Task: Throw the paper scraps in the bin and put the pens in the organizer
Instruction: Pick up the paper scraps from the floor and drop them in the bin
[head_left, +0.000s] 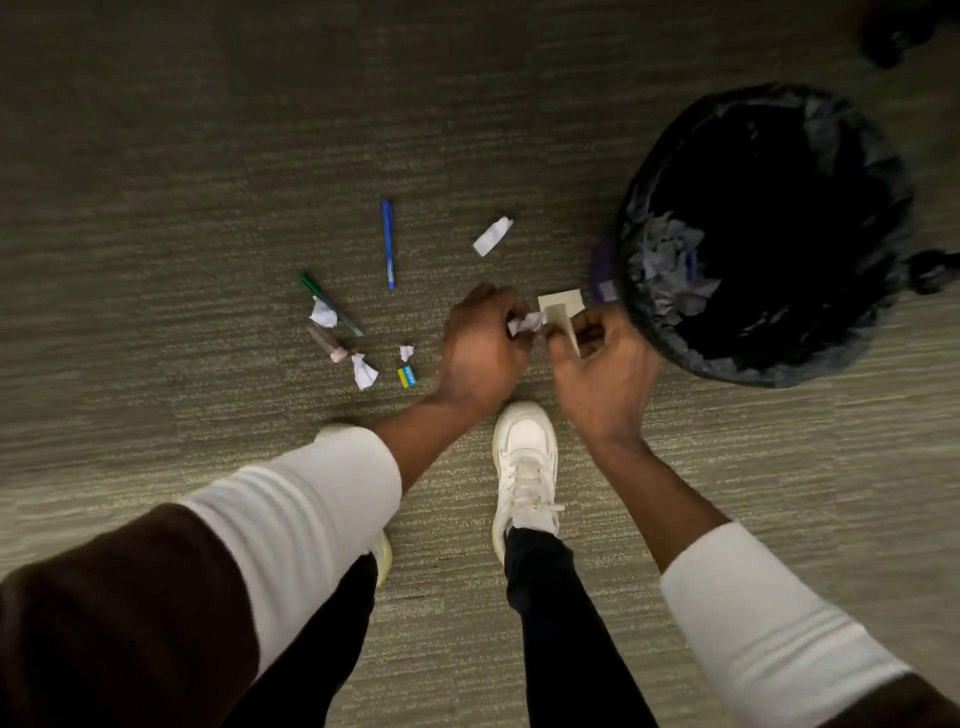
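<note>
A crumpled white scrap (524, 325) sits pinched in the left hand (480, 345), fingers clenched around it; the right hand (605, 358) grasps a flat beige card (563, 322) between thumb and fingers, just above the carpet (208, 182); both hands hover close together, right beside the bin (769, 234). Best play, I'd say: keep both grips tight, carry them over the black liner's rim, let go only once well inside. More white scraps remain on the floor; one flat strip (493, 236) up ahead, several balled bits (363, 370) near the green pen (330, 304); the blue pen (388, 244) lies apart, straight and untouched; no organizer is in sight.
</note>
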